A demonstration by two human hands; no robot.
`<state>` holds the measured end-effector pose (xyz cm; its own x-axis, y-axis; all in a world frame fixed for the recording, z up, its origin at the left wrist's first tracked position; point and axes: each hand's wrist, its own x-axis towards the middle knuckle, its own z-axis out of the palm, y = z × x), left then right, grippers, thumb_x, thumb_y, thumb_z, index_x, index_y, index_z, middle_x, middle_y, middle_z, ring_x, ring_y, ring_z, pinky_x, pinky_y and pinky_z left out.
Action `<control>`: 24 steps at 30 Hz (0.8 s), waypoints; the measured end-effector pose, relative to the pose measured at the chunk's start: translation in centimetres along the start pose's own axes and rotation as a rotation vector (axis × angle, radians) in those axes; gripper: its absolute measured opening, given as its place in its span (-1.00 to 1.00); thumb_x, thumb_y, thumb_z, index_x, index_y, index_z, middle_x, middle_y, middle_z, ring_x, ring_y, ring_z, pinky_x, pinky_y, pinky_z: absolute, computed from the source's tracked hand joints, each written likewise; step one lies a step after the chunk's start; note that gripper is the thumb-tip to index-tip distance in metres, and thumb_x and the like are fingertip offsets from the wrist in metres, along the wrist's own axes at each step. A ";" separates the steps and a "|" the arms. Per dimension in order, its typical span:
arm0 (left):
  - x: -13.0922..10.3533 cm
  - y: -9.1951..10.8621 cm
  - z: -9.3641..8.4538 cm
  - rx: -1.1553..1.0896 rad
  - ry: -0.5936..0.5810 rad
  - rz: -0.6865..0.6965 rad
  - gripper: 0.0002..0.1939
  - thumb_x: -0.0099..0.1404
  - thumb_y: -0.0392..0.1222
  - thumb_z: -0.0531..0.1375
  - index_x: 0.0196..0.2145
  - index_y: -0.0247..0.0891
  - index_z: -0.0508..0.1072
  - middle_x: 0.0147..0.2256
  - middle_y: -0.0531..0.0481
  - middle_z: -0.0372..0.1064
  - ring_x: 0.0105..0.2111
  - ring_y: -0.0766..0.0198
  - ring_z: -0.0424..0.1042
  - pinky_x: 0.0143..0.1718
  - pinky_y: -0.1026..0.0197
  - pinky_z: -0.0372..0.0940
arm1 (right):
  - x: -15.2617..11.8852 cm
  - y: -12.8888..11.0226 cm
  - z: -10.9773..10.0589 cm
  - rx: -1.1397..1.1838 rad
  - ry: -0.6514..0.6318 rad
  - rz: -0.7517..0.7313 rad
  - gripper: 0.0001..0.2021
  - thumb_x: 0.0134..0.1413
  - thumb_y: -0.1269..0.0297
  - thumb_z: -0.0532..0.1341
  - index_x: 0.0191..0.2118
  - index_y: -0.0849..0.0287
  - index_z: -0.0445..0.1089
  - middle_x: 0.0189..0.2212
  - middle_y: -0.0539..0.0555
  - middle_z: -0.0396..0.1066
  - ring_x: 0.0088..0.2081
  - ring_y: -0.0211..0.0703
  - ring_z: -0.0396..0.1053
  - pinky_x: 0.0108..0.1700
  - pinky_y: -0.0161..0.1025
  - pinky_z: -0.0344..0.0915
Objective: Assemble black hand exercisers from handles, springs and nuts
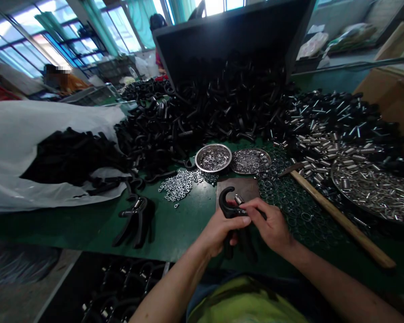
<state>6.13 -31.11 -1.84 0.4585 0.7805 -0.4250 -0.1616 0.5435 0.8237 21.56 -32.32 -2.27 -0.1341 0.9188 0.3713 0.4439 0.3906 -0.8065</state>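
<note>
A black plastic spring clamp [227, 207] with a hooked jaw is in my left hand [219, 231], whose thumb lies across the clamp's middle. My right hand [271, 224] is closed at the same clamp, thumb and fingers pinched together. A small metal coil spring [239, 198] sticks out by the right fingertips; its lower end is hidden by them. Below the hands, dark clamp handles hang in shadow. Under the hooked jaw lies a flat metal plate [222, 186] on the green table [188, 224].
Left stands another clamp [136, 220]. Nuts [178, 185], a metal bowl [198, 161], scattered rings [306, 217] and a wooden-handled hammer [343, 220] surround the plate. Springs and pins fill a tray [343, 190] at right. Black parts [218, 105] are heaped behind; people sit further back.
</note>
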 end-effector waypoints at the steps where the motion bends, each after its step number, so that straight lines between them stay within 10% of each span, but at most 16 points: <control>1: 0.1 0.0 0.0 -0.019 0.000 0.007 -0.50 -0.02 -0.08 0.35 -0.17 -0.26 0.27 -0.53 0.18 0.17 -0.69 0.54 0.10 -0.76 0.46 0.00 | 0.0 0.3 -0.3 -0.047 -0.012 -0.066 -0.77 0.21 0.22 0.04 -0.25 0.14 0.42 -0.40 0.04 0.46 -0.35 -0.21 0.41 -0.30 -0.30 0.29; 5: 0.2 0.3 -0.2 0.096 0.079 0.096 -0.32 0.00 -0.10 0.34 0.06 -0.15 0.18 -0.41 0.12 0.29 -0.64 0.49 0.19 -0.69 0.43 0.08 | 0.0 1.1 -0.7 -0.129 0.076 -0.114 -0.80 0.13 0.15 0.12 -0.30 0.12 0.41 -0.50 0.04 0.40 -0.42 -0.19 0.37 -0.34 -0.26 0.27; 11: -0.1 1.2 -1.3 0.672 0.230 0.475 0.01 -0.03 -0.22 0.37 0.26 -0.08 -0.09 0.01 -0.08 0.31 -0.06 0.11 0.37 -0.03 0.11 0.28 | 1.3 1.7 0.4 0.434 -0.342 0.582 -0.48 0.19 -0.14 -0.09 -0.24 0.22 0.38 -0.57 0.02 0.38 -0.56 -0.24 0.31 -0.53 -0.31 0.24; 14: -0.2 0.9 -1.7 0.754 0.142 0.453 -0.07 -0.02 -0.23 0.36 0.23 -0.06 0.00 0.06 -0.07 0.28 -0.01 0.08 0.34 -0.01 0.09 0.27 | 2.2 1.6 0.7 0.512 -0.508 0.486 -0.59 0.13 -0.05 0.08 -0.29 0.25 0.40 -0.38 0.07 0.44 -0.34 -0.19 0.37 -0.32 -0.28 0.29; 19: -0.2 -1.0 -1.7 0.585 0.265 0.498 -0.18 0.02 -0.21 0.34 0.17 -0.09 0.04 0.03 -0.04 0.29 -0.03 0.15 0.36 0.00 0.11 0.27 | 2.2 0.6 1.6 0.191 -0.284 0.382 -0.76 0.18 0.13 0.06 -0.30 0.21 0.30 -0.34 0.08 0.40 -0.27 -0.15 0.34 -0.23 -0.22 0.22; 24: -0.5 -1.8 -2.1 0.688 0.234 0.533 -0.22 -0.01 -0.26 0.34 0.12 -0.11 0.09 -0.01 -0.05 0.31 -0.06 0.15 0.37 -0.03 0.13 0.28 | 1.8 -0.4 1.8 -0.171 -0.416 0.250 -0.76 0.23 0.19 -0.02 -0.26 0.23 0.29 -0.32 0.17 0.40 -0.25 -0.06 0.36 -0.19 -0.16 0.19</control>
<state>4.33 -31.83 -3.91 0.2703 0.9599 0.0740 0.2919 -0.1550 0.9438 19.59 -30.75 -2.12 -0.3311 0.9413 -0.0656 0.6411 0.1734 -0.7476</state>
